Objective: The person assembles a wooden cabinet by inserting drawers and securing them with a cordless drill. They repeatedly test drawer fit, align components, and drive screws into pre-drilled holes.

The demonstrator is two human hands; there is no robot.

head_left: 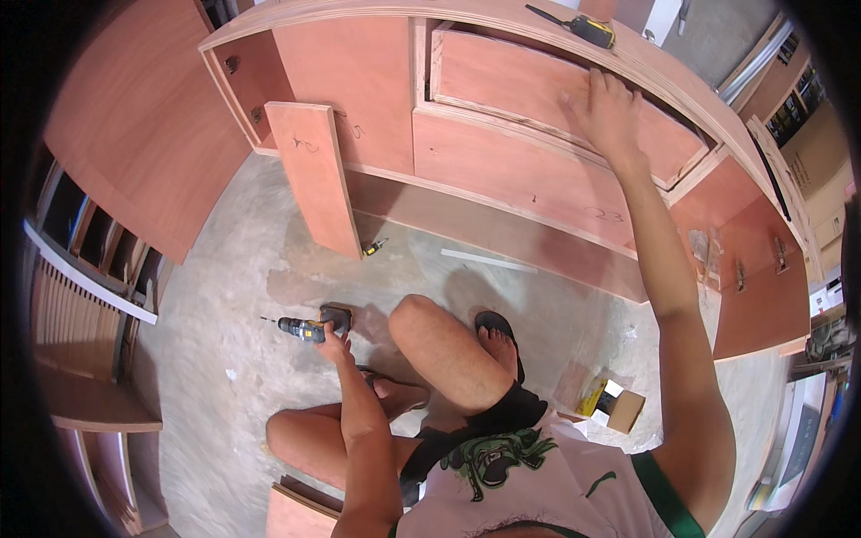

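My left hand (335, 344) is closed round the handle of a black and yellow cordless drill (303, 329), held low over the floor with its bit pointing left. My right arm reaches out to a plywood drawer front (511, 81) in the upper part of a long, low cabinet (350, 81). The fingers of my right hand (613, 117) hook over the drawer front's top edge, and the thumb lies against its face. The drawer front sits slightly tilted in its opening, with a dark gap along the top.
A loose plywood board (314, 179) leans against the cabinet, with a screwdriver (375, 247) by its foot. A yellow and black tool (592, 31) lies on the cabinet top. At right, a cabinet door (762, 278) hangs open. An opened small box (625, 411) stands beside my leg.
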